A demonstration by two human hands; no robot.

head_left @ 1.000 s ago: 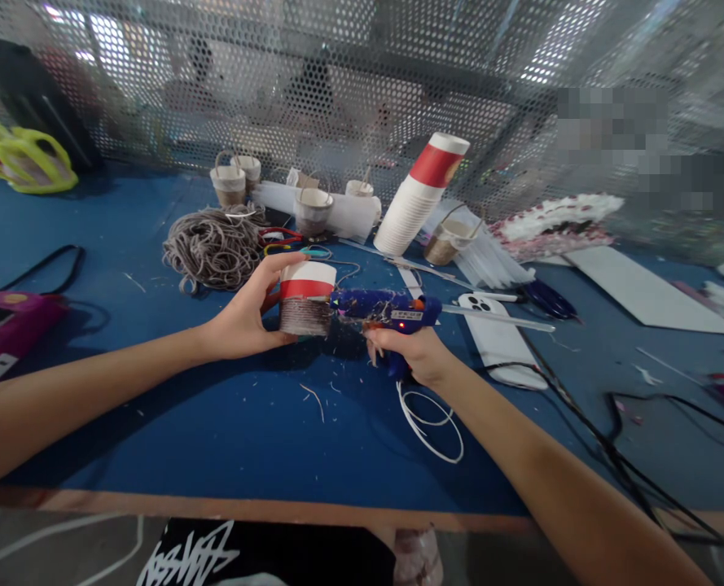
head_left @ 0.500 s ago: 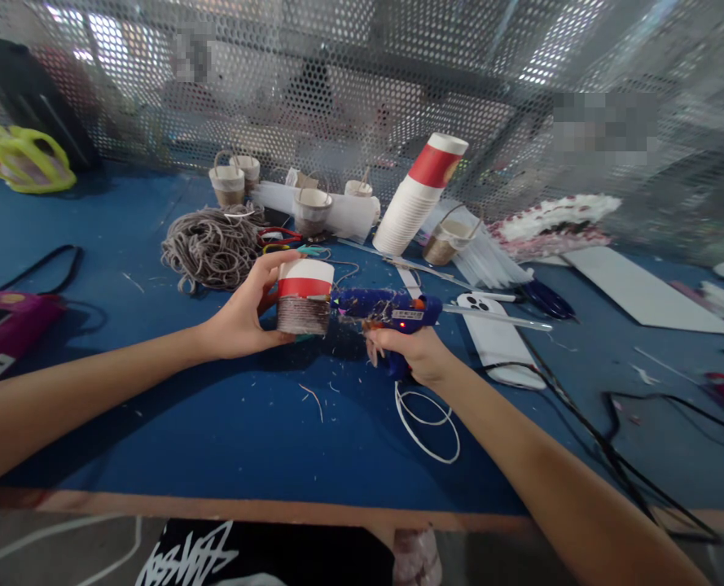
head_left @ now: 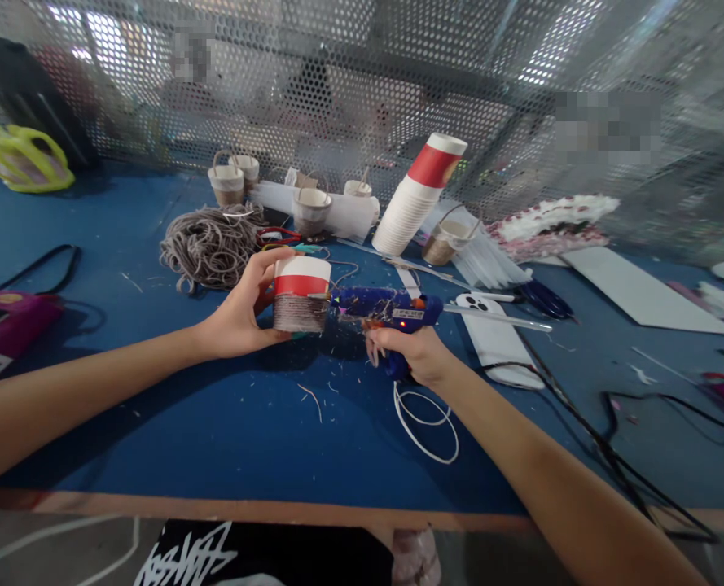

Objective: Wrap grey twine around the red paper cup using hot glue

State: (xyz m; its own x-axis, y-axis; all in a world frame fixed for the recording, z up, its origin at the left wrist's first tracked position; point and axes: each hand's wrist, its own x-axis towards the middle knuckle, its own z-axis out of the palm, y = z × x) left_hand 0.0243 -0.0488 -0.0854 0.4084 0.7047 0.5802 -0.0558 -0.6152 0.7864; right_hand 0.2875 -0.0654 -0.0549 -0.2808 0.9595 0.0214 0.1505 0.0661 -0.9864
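Observation:
My left hand grips a paper cup from its left side, thumb below and fingers above. The cup has a white and red upper part, and grey-brown cord is wound around the rest. In my right hand is a blue hot glue gun with a small red light lit and a clear glue stick jutting from its back. The gun's nozzle points left and is at the cup's right side, near the upper edge of the cord; whether it touches is hard to tell.
Behind the cup lies a tangled heap of grey cord. A leaning stack of paper cups and several small cord-wrapped baskets stand farther back. A white phone and a black cable lie to the right.
The cup and my left hand have shifted slightly left. The nozzle now overlaps the cup's side near the cord's top edge; the glue gun has barely moved.

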